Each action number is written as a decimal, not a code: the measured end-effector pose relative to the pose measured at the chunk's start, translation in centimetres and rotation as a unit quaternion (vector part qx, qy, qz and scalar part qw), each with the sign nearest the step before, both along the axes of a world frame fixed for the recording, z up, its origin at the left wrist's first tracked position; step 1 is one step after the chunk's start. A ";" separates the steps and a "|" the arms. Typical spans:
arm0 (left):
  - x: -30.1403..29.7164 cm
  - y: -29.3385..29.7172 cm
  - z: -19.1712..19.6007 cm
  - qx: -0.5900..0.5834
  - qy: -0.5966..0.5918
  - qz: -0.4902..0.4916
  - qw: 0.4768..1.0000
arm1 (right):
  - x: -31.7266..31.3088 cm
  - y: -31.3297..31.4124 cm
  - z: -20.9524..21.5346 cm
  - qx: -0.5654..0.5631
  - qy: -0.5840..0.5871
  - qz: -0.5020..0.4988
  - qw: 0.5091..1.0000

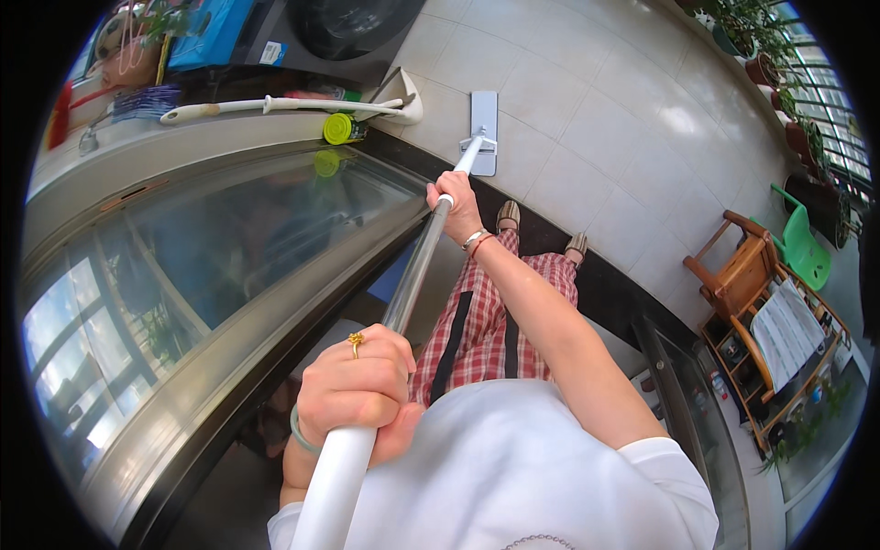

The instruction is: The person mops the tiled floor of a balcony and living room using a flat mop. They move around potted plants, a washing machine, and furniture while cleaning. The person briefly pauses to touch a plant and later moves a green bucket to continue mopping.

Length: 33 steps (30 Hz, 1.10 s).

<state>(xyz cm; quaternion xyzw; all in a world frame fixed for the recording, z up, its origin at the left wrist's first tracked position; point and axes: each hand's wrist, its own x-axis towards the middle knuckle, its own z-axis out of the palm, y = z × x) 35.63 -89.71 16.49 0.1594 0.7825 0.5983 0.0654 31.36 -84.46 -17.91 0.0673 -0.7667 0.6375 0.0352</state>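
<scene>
Far left, a broad glass panel [220, 247] in a brushed-metal frame, glossy, catching a bright window reflection. Above it, a slim white plastic tool [243, 107] lies along the ledge, and at its right end sits a round, ribbed lime-green lid [338, 128]. Behind, a dark washing machine [353, 27] with a round, shiny door.

Now the left grip [357, 390]: bare fingers, gold ring, pale green bangle, clenched around the smooth white near section of the flat mop [420, 266]. The pole runs from lower left toward upper right, turning to bright metal between the hands. Further along, the right grip [458, 206] grasps it too, at a white collar. Out beyond, the rectangular grey-blue mop head [484, 115] lies on pale, glossy floor tiles [587, 110].

Right of the pole, crinkled red-checked trousers [486, 339]. Far right, potted plants [763, 71], a brown wooden chair [738, 275], a sheet of paper [786, 335] and a moulded green plastic chair [811, 247].

Both palms are hidden, as is the mop head's underside. The pole's near end and the washing machine are cut off by the picture's edges; shapes behind the lower-left glass are too dim to read.
</scene>
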 end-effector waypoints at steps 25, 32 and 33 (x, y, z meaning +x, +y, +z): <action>2.5 0.5 -6.5 0.133 0.051 0.297 0.944 | -9.1 5.8 -2.5 0.169 0.012 0.333 0.927; 7.9 3.2 -5.2 0.085 0.039 0.448 0.889 | -4.7 3.3 -2.4 0.145 0.027 0.445 0.883; 8.9 3.6 -5.0 0.082 0.047 0.474 0.875 | -3.8 2.5 -2.0 0.145 0.030 0.468 0.871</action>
